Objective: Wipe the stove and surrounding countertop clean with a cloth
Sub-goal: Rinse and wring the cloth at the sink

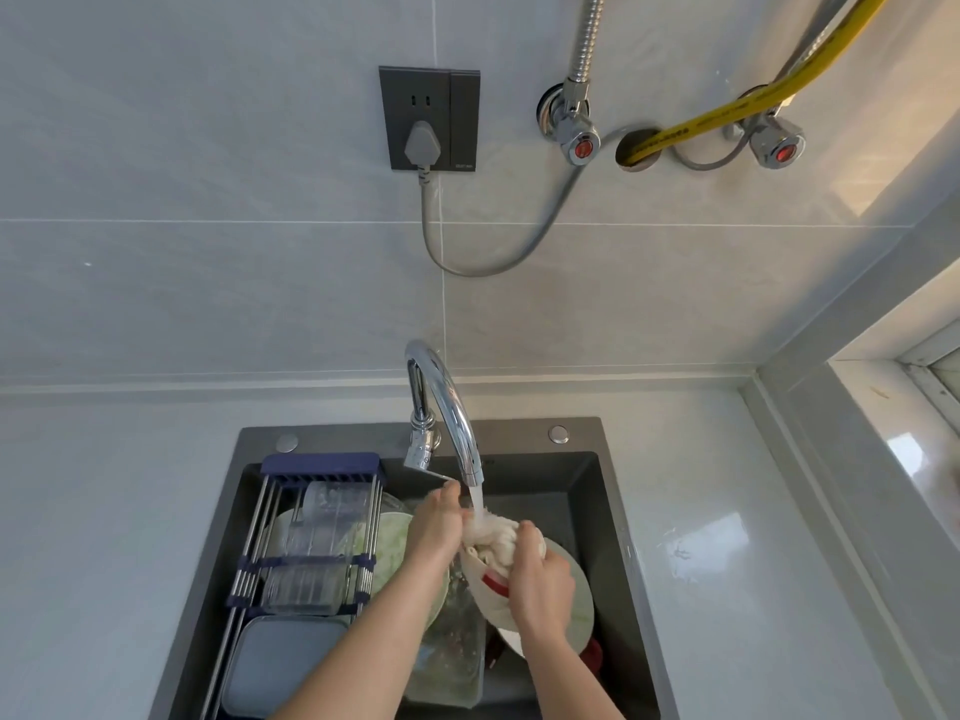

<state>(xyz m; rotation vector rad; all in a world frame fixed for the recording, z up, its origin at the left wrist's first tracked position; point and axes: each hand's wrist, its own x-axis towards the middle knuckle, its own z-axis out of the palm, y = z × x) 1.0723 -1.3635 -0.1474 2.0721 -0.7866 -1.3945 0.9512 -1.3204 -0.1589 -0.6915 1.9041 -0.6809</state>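
A white cloth [491, 537] with a red mark is bunched up over the dark sink [597, 491], under water running from the chrome faucet [447, 407]. My left hand [436, 527] grips the cloth's upper left part beside the stream. My right hand [540, 584] clutches its lower right part, and the cloth's tail hangs below that hand. The stove is not in view. Pale countertop [727, 563] lies on both sides of the sink.
The sink holds dirty plates [579, 595], a clear container [452, 662] with food scraps and a drying rack [311, 537] with glass jars and a grey lid. A wall socket [428, 119], valves and a yellow hose [727, 111] are on the tiled wall. A window sill stands at right.
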